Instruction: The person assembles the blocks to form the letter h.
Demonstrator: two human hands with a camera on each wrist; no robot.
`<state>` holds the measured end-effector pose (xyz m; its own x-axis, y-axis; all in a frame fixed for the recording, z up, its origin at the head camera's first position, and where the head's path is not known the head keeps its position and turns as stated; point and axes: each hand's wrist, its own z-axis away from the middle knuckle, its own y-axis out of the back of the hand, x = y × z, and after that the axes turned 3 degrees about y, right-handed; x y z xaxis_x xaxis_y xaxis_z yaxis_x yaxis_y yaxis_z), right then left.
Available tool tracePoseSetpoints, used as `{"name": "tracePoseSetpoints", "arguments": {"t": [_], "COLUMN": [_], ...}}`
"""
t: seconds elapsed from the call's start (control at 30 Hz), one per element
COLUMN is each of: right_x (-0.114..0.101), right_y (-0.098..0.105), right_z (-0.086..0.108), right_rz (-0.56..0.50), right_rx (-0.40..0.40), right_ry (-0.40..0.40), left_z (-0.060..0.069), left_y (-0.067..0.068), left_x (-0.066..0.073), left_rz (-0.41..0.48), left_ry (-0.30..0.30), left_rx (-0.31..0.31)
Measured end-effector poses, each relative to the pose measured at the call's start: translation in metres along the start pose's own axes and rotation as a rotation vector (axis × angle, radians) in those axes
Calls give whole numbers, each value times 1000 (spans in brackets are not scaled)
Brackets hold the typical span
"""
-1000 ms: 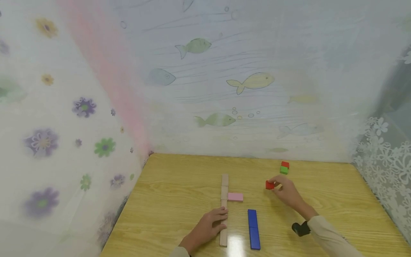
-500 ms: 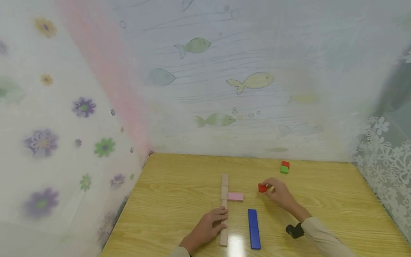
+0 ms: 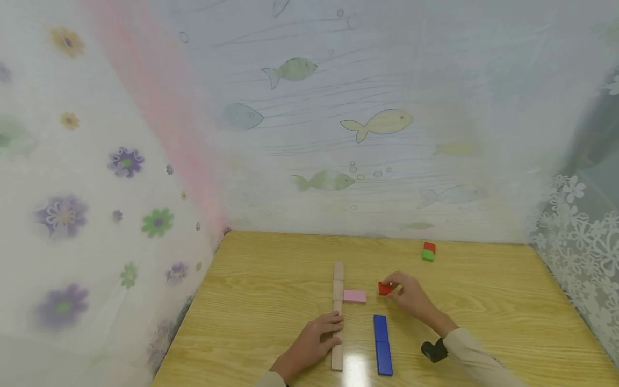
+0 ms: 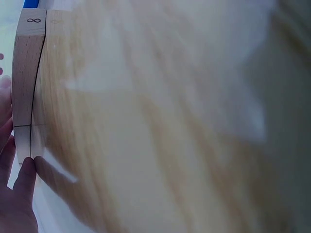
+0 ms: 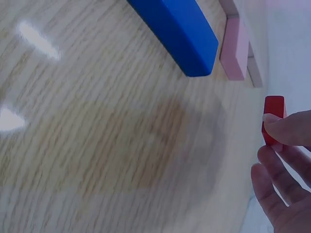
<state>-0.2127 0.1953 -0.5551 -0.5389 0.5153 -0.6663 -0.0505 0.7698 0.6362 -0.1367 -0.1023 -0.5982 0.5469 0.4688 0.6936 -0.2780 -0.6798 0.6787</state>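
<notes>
Pinched between the thumb and fingers of my right hand (image 3: 415, 297) is a small red block (image 3: 384, 288), just right of the pink block (image 3: 355, 296). In the right wrist view the thumb presses one face of the red block (image 5: 273, 107) and fingers lie under it. My left hand (image 3: 311, 341) rests its fingers across a straight row of wooden blocks (image 3: 337, 357), covering part of it. The left wrist view shows fingertips touching the wooden blocks (image 4: 25, 77), one marked 8. The pink block sits crosswise against the row's right side.
Two blue blocks (image 3: 382, 344) lie end to end right of the row. Farther back on the wooden table (image 3: 261, 269) are a red block (image 3: 430, 246) and a green block (image 3: 427, 256), touching. Patterned cloth walls stand behind and left. A black device (image 3: 435, 350) is at my right wrist.
My right hand has carried the red block leftward and slightly nearer, toward the pink block. The left hand and the other blocks have stayed in place.
</notes>
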Motion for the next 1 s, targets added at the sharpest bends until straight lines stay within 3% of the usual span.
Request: {"name": "tracePoseSetpoints", "arguments": {"t": [0.53,1.0], "right_x": [-5,1], "right_y": [-17,-28], "right_z": [-1,-3], "right_rz": [-43,-68], "right_rx": [-89,-121], "right_ry": [-4,-27], "left_z": [0,-1], "left_y": [1,0], "left_x": [1,1], "left_rz": [16,8], "left_ry": [13,11], "left_rx": [-4,6]}}
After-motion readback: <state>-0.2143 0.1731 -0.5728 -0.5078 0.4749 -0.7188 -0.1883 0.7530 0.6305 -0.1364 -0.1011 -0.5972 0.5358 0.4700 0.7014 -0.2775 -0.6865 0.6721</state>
